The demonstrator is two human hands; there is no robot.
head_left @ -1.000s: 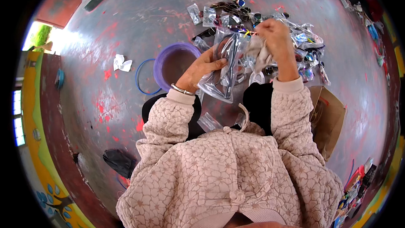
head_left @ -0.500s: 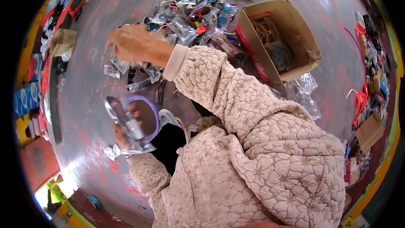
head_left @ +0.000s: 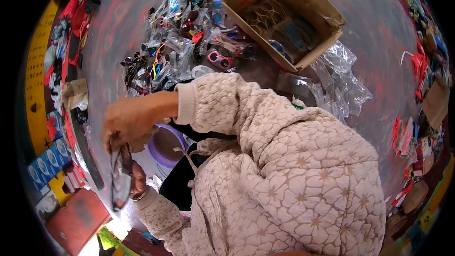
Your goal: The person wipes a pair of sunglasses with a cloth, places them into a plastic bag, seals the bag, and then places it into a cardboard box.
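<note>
Since half a second ago the right hand (head_left: 129, 119) has left the sunglasses pile (head_left: 180, 33) and joined the left hand (head_left: 137, 180); both pinch one dark bagged pair (head_left: 121, 175) beside the purple bowl (head_left: 166, 146), above the floor's near-left edge.

even, soft daylight, moderately bright; no hard shadows on the grey floor (head_left: 369, 33). overexposed white-green patch at the lower left rim. strong fisheye bending toward the black circular border, edge clutter compressed and smeared. slight motion blur on the right hand (head_left: 127, 122) and the dark item below it. quilted sleeve (head_left: 284, 161) sharp, texture well resolved.
</note>
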